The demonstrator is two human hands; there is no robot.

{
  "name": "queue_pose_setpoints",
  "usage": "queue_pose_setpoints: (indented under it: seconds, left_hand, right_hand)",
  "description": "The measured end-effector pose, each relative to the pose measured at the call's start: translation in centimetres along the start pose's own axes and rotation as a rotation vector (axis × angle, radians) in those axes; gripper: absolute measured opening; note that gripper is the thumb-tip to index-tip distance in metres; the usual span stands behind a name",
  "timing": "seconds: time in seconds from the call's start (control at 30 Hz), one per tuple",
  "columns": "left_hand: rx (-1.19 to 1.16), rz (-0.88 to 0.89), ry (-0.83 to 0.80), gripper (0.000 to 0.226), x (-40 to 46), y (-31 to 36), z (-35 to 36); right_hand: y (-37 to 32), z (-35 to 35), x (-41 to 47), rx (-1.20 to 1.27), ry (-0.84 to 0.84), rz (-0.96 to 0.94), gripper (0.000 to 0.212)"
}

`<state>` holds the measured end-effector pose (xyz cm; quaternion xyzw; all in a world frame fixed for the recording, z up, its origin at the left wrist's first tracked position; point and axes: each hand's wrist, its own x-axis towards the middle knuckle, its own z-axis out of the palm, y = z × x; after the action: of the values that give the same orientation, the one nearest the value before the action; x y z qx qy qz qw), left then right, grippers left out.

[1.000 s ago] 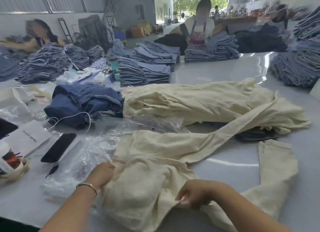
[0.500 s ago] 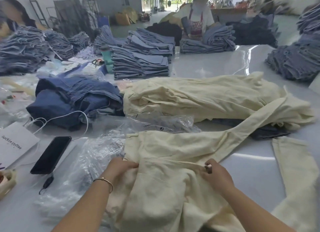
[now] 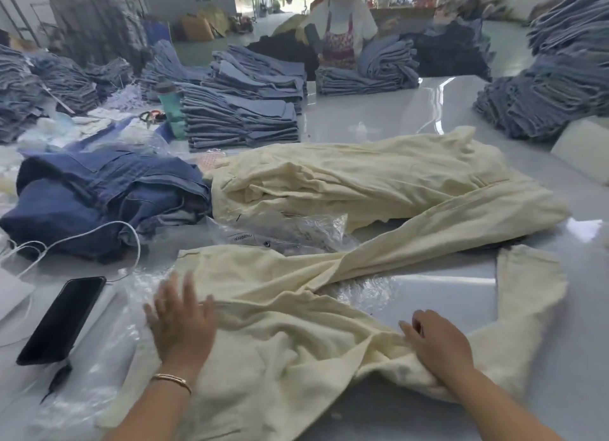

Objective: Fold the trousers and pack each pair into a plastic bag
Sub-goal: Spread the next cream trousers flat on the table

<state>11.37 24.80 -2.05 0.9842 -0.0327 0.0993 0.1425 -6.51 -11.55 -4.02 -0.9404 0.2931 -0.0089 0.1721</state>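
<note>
Glossy grey table [image 3: 428, 117] lay in busy workshop; cream trousers [image 3: 270, 335] sprawled unfolded under both hands, legs trailing away beyond right hand; left hand [image 3: 181, 322] spread flat on cloth; right hand [image 3: 438, 341] pressed down, fingers bunching fabric; plastic bag [image 3: 290, 233] lay empty just beyond hands; folding barely begun, bagging still ahead.

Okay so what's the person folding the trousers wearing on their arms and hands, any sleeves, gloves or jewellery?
Both forearms are bare as far as the frame shows: no sleeves, no gloves. The left hand has a thin gold-coloured bangle bracelet at the wrist. The right hand and its wrist carry nothing visible. No rings can be made out, though the left fingers are motion-blurred.
</note>
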Motion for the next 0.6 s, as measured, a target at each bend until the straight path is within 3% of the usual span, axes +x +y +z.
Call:
queue_pose_setpoints:
  seconds: [0.07,0.13,0.3,0.4,0.5,0.57,0.6]
  left_hand:
    - [0.072,0.100,-0.230,0.058,-1.9,1.3,2.1]
    - [0.187,0.078,-0.357,0.064,-3.2,1.6,4.1]
    - [0.283,0.010,-0.398,0.066,-1.9,2.6,4.0]
    - [0.223,-0.013,-0.385,0.073,-1.5,6.2,3.2]
    - [0.029,0.236,-0.202,0.058,-2.6,11.8,2.5]
    - [-0.190,0.451,-0.110,0.053,-4.2,15.7,2.2]
    - [-0.275,0.521,-0.139,0.049,-5.4,17.5,2.2]
  right_hand:
    - [0.6,0.2,-0.2,-0.034,-0.002,-0.033,0.045]
    - [1.4,0.2,-0.6,-0.068,-0.007,-0.062,0.052]
    - [4.4,-1.2,-1.1,-0.288,0.039,-0.028,0.052]
    - [6.5,-2.8,-1.3,-0.270,0.194,-0.032,0.035]
    - [9.2,-4.1,-1.1,-0.176,0.377,-0.024,0.029]
    - [11.4,-5.2,-0.6,-0.108,0.354,0.052,0.043]
    - [12.7,-5.7,-0.3,-0.108,0.304,0.103,0.049]
